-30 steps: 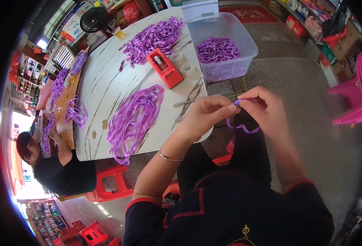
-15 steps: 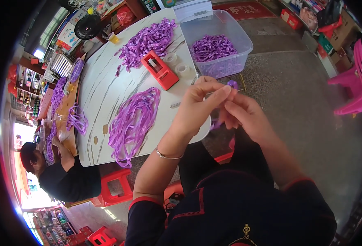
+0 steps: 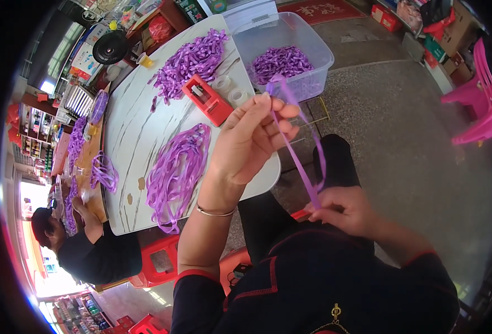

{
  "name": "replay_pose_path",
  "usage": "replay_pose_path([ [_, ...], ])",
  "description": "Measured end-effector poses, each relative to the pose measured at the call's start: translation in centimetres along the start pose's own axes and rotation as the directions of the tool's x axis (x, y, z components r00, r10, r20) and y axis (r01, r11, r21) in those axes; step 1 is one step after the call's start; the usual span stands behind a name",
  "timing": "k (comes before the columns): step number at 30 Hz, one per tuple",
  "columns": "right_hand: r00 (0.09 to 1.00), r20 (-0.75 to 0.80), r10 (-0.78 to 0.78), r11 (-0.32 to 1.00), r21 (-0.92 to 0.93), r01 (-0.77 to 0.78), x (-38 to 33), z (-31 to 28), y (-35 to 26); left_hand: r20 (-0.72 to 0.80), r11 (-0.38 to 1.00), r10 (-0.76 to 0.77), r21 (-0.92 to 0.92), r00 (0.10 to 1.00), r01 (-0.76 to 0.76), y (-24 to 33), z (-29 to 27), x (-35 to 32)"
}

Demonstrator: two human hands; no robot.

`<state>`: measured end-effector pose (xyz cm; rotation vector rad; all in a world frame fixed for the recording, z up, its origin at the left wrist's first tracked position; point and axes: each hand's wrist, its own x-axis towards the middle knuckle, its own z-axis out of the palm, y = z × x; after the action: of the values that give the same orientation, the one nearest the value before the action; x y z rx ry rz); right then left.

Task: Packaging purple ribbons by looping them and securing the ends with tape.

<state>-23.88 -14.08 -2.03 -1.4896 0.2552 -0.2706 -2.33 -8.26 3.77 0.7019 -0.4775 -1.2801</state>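
Between my two hands a purple ribbon [image 3: 297, 158] is stretched in a long narrow loop. My left hand [image 3: 250, 133], raised over the table's right edge, pinches its upper end between thumb and forefinger, the other fingers loosely curled. Lower down, close to my body, my right hand [image 3: 343, 210] is closed round the ribbon's other end. On the table left of my left hand lies a bundle of loose purple ribbons [image 3: 179, 170]. Beyond it are a red tape dispenser [image 3: 207, 100] and a heap of folded purple ribbon pieces [image 3: 193, 64].
A clear plastic bin [image 3: 318, 69] holding purple ribbon pieces stands off the white marbled table [image 3: 129, 122]. Tape rolls [image 3: 237, 96] lie beside the dispenser. At left a co-worker [image 3: 98, 247] sits at a wooden table with more ribbon. Pink chairs [image 3: 482, 100] stand at right.
My hands were together at the table's corner and are now apart. The right hand has drawn down toward my body, pulling the ribbon out long; the left still pinches its upper end.
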Motion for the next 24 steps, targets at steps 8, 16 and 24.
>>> replay_pose_path([
  [8,0.948,0.137,-0.287,0.871,-0.375,0.318,-1.6,-0.6,-0.9,-0.171,0.977,0.183,0.143,0.968,-0.159,-2.2,-2.3,1.4],
  [16,0.977,0.052,-0.208,0.702,-0.687,0.186,-3.3,-1.8,1.7,-0.091,0.923,0.344,0.215,0.935,-0.319,-1.3,-2.9,0.0],
  [24,0.951,-0.149,-0.269,0.563,-0.826,0.03,-3.6,-3.5,4.7,-0.087,0.966,0.259,0.02,0.962,-0.258,-0.8,-1.5,-3.5],
])
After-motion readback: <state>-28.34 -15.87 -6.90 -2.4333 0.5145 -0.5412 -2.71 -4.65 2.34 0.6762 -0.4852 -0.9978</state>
